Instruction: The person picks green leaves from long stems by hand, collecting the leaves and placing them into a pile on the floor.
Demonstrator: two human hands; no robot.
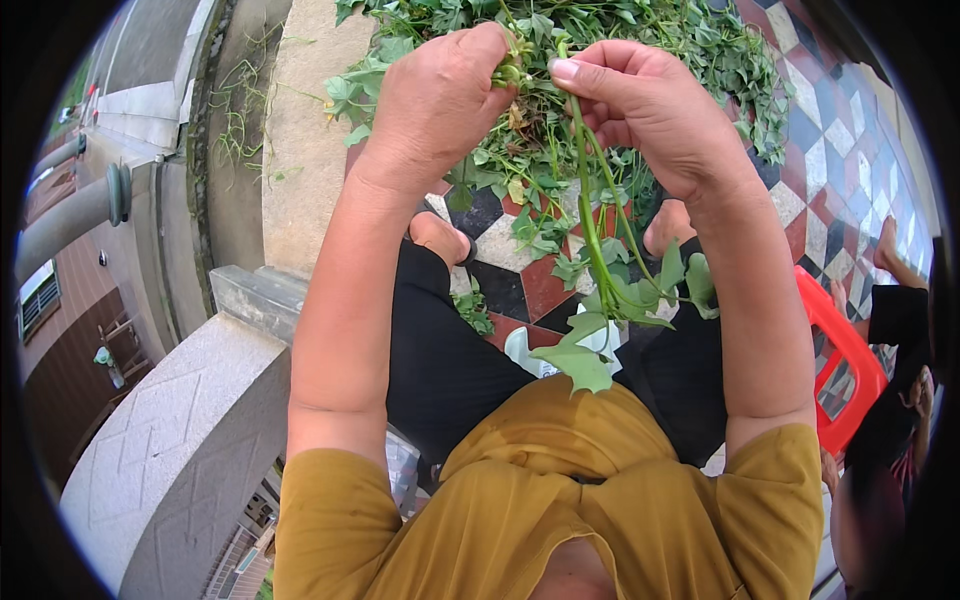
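Between the thumb and fingers of my right hand (637,97) I pinch green leafy stems (589,202) near their upper end. They hang down toward my lap, with lobed leaves (581,364) at the bottom. My left hand (450,94) is closed around a small bunch of short green stem pieces (514,67), which stick out beside the thumb. The two hands are close together but apart. Beyond and below them spreads a large heap of leafy vines (675,45) on the tiled floor; my hands hide part of it.
A stone ledge (307,127) runs along the left, beside a thick pale pillar (195,420). Loose vine scraps (244,112) lie past the ledge. On the right are a red plastic chair (847,352) and another seated person (892,390). Patterned tiles (840,142) cover the floor.
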